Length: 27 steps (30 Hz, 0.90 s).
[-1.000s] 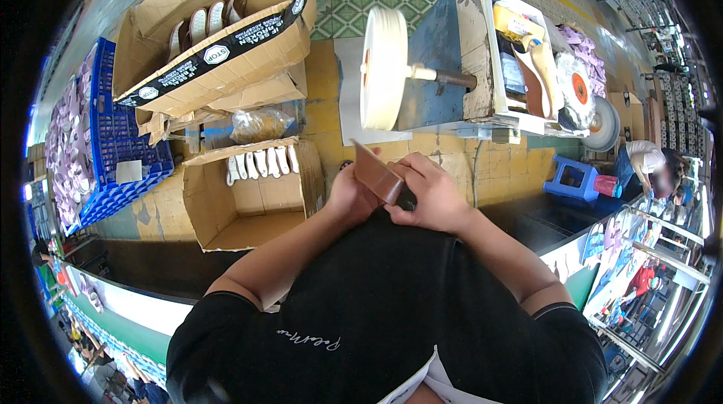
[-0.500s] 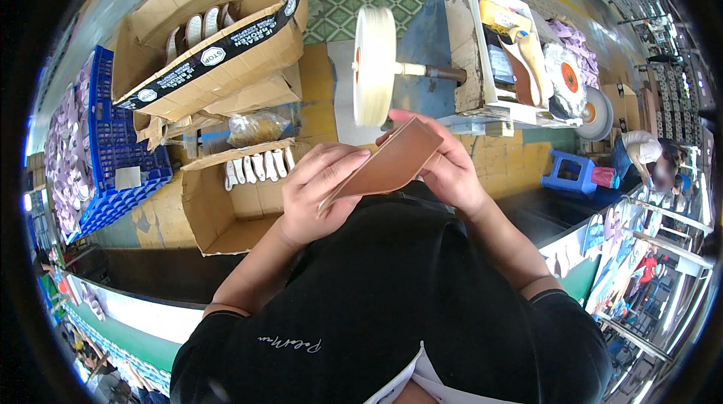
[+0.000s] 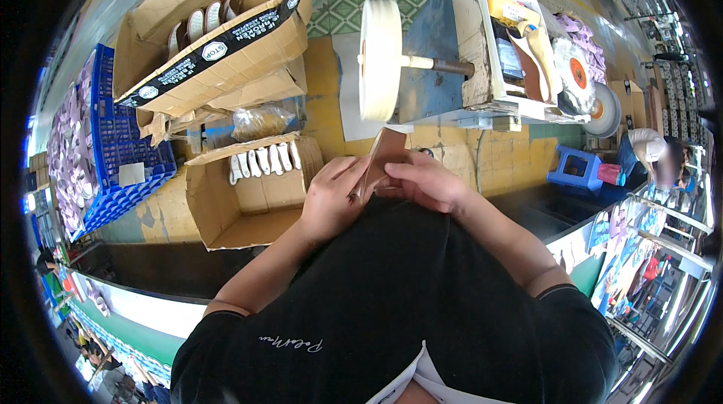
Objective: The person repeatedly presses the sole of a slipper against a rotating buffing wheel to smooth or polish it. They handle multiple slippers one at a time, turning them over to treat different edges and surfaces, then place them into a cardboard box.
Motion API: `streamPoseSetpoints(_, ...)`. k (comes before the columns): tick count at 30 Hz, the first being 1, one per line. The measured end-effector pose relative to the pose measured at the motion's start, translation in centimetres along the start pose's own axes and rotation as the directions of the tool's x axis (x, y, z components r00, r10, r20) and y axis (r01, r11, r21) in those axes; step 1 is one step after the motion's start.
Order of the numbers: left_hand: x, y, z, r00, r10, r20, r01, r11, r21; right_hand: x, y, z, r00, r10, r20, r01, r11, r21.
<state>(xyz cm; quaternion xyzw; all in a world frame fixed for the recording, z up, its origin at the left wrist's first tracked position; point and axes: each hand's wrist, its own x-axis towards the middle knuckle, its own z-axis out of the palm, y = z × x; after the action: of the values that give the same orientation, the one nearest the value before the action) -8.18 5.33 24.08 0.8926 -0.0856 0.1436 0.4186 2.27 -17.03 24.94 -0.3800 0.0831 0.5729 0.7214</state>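
Observation:
Close to my body I hold a brown shoe sole (image 3: 388,149), stood steeply with its narrow edge turned toward me. My left hand (image 3: 331,195) is closed on its left side, fingers along the edge. From the right, my right hand (image 3: 431,181) grips it, the thumb lying on the brown face; its other fingers are partly hidden. Just beyond the sole, apart from it, a pale polishing wheel (image 3: 380,61) sits on a horizontal shaft (image 3: 440,65) from a blue machine (image 3: 433,24).
White sole-shaped pieces stand in a low cardboard box (image 3: 245,232) at left. Behind it, a larger carton (image 3: 248,46) holds more soles. A blue crate (image 3: 113,140) is far left. A white tray (image 3: 523,99) tops the machine. A blue stool (image 3: 570,169) and a person (image 3: 648,149) are at right.
The sole has turned from showing its broad brown face to standing steeply, edge toward me. My right hand has come lower and nearer the left, its thumb now across the face.

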Motion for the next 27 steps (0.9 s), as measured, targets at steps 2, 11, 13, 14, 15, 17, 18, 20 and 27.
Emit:
streamPoseSetpoints(2,0.1,-1.3,1.8,0.992,-0.125,0.035,0.125,0.992,-0.002,2.2,1.0,-1.8,0.999,0.033,-0.038,-0.033,0.999,0.004)
streamPoseSetpoints(11,2.9,-5.3,6.5,0.925,-0.356,0.131,0.34,0.931,0.13,8.2,3.9,-7.0,0.992,-0.067,-0.109,0.073,0.996,0.051)
streamPoseSetpoints(13,3.6,-5.6,7.1,0.921,-0.356,0.155,0.332,0.93,0.16,8.8,4.3,-7.8,0.992,-0.099,-0.081,0.105,0.992,0.072)
streamPoseSetpoints(14,4.0,-5.8,7.3,0.925,-0.347,0.153,0.321,0.932,0.169,9.2,4.3,-8.2,0.99,-0.097,-0.098,0.106,0.99,0.088)
streamPoseSetpoints(15,4.5,-6.0,7.6,0.918,-0.36,0.167,0.328,0.925,0.193,9.7,4.3,-8.6,0.992,-0.102,-0.074,0.11,0.987,0.116)
streamPoseSetpoints(17,5.4,-6.4,7.9,0.905,-0.38,0.19,0.335,0.914,0.228,10.5,4.0,-9.1,0.989,-0.055,-0.135,0.08,0.979,0.189)
streamPoseSetpoints(18,5.8,-6.4,7.9,0.904,-0.383,0.192,0.337,0.912,0.233,10.8,3.9,-9.2,0.993,-0.076,-0.089,0.092,0.977,0.192)
streamPoseSetpoints(20,6.4,-6.3,7.6,0.881,-0.416,0.225,0.362,0.899,0.245,11.0,3.7,-9.2,0.989,-0.048,-0.138,0.076,0.976,0.206)
streamPoseSetpoints(27,5.6,-3.7,5.9,0.891,-0.362,0.274,0.288,0.917,0.275,8.1,4.5,-8.5,0.998,-0.054,-0.029,0.059,0.977,0.204)
